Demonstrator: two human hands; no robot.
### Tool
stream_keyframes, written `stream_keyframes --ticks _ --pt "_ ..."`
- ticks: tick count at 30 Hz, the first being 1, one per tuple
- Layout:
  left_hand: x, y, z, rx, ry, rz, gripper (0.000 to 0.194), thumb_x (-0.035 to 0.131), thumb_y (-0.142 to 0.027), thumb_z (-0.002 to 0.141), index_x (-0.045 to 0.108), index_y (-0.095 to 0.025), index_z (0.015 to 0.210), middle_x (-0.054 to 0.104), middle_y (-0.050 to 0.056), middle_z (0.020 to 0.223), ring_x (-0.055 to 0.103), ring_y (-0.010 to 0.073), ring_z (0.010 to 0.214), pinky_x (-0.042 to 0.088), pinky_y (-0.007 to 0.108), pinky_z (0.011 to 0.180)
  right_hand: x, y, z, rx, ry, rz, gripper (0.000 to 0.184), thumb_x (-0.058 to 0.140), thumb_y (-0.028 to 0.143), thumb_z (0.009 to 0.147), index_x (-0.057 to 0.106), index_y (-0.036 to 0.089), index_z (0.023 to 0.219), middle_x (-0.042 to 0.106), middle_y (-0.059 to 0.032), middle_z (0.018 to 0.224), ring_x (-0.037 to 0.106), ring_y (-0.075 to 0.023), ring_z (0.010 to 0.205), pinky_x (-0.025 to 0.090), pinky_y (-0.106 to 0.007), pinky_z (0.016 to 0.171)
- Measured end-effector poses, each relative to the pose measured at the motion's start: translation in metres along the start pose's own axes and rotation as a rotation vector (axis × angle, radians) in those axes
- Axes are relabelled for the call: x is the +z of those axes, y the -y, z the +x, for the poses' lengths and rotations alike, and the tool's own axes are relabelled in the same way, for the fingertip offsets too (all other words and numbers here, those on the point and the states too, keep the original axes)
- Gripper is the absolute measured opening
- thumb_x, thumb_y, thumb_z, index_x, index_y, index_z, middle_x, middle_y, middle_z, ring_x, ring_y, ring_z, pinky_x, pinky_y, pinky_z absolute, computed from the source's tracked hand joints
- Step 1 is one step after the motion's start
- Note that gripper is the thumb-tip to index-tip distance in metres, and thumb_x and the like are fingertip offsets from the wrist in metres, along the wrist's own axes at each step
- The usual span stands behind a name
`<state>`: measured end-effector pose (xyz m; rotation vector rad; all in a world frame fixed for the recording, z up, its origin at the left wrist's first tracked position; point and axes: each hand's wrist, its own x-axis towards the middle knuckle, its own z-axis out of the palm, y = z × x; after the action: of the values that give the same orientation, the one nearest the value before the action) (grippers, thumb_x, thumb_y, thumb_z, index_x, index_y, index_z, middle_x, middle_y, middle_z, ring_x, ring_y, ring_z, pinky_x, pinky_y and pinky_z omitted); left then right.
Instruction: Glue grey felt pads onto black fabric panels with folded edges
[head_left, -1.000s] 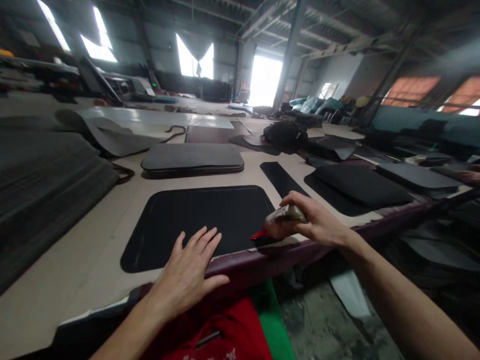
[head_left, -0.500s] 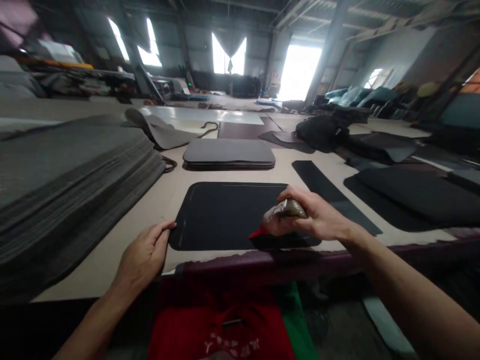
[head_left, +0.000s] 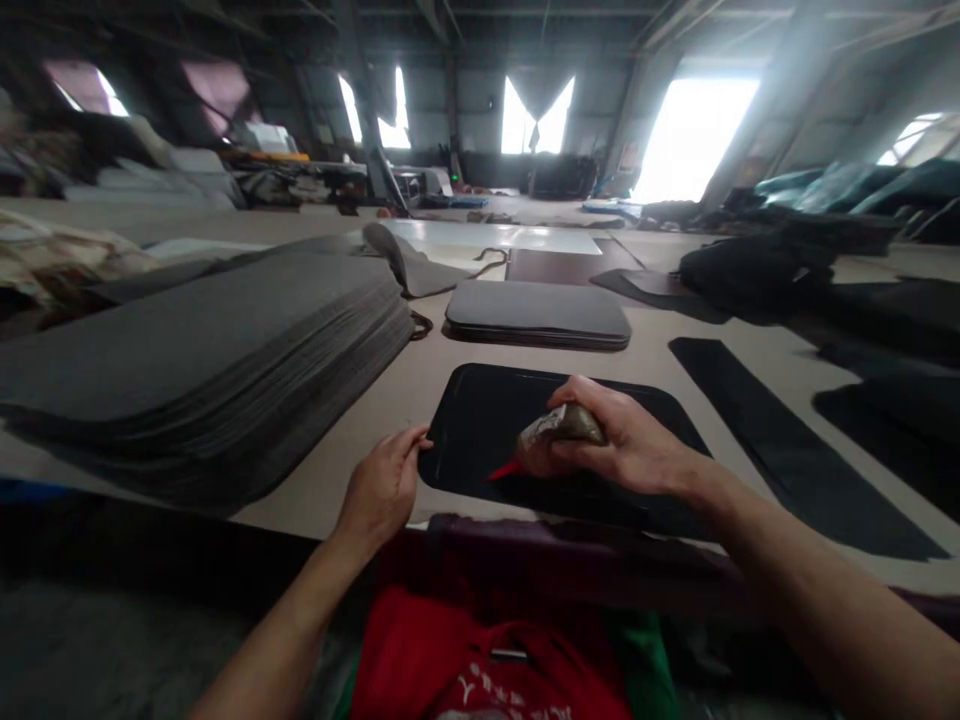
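Observation:
A black rounded-corner sheet (head_left: 487, 425) lies flat near the table's front edge, a faint line running along its border. My left hand (head_left: 386, 480) is at its left edge, thumb and fingers pinched together on the rim. In my right hand (head_left: 622, 440) is a squeeze bottle (head_left: 562, 430) with a worn, smeared body and a red nozzle (head_left: 506, 468). The bottle is tilted, its nozzle pointing down and left, close over the sheet's front-left part. Whether the tip touches the sheet I cannot tell. My right forearm covers the sheet's front right corner.
A tall stack of grey sheets (head_left: 300, 310) stands at left. Behind the black sheet is a smaller stack of grey rounded pieces (head_left: 536, 310). A long black strip (head_left: 787, 440) lies at right, with dark pieces (head_left: 892, 430) beyond it. A dark bundle (head_left: 750, 270) sits farther back.
My view has turned left, so the table's contents appear farther right. Relative to the black sheet, the bottle has moved left along its front side. My left hand stays at the left edge.

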<state>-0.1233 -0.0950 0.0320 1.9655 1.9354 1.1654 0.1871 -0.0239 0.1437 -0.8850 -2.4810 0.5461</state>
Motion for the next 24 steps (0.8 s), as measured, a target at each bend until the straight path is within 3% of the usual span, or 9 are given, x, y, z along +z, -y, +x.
stream_keyframes --ticks 12,24 --pt "0.0 -0.006 0.0 0.005 0.003 0.06 0.036 0.037 -0.027 0.098 0.059 -0.021 0.126 0.073 0.003 0.107 0.066 0.0224 0.107 0.051 0.038 0.096 0.036 0.022 0.038 -0.156 -0.036 -0.135 0.029 0.064 0.021 0.085 0.053 0.022 0.111 0.057 -0.0036 0.108 0.058 -0.0197 0.085 0.04 -0.03 0.073" --pt "0.003 -0.007 0.0 0.025 -0.005 0.095 0.036 0.037 -0.024 0.099 0.06 -0.02 0.126 0.073 0.004 0.107 0.066 0.0227 0.105 0.051 0.038 0.098 0.02 0.024 0.033 -0.195 0.031 -0.1 0.026 0.066 0.022 0.086 0.052 0.023 0.108 0.058 -0.0016 0.106 0.056 -0.0184 0.085 0.037 -0.029 0.072"
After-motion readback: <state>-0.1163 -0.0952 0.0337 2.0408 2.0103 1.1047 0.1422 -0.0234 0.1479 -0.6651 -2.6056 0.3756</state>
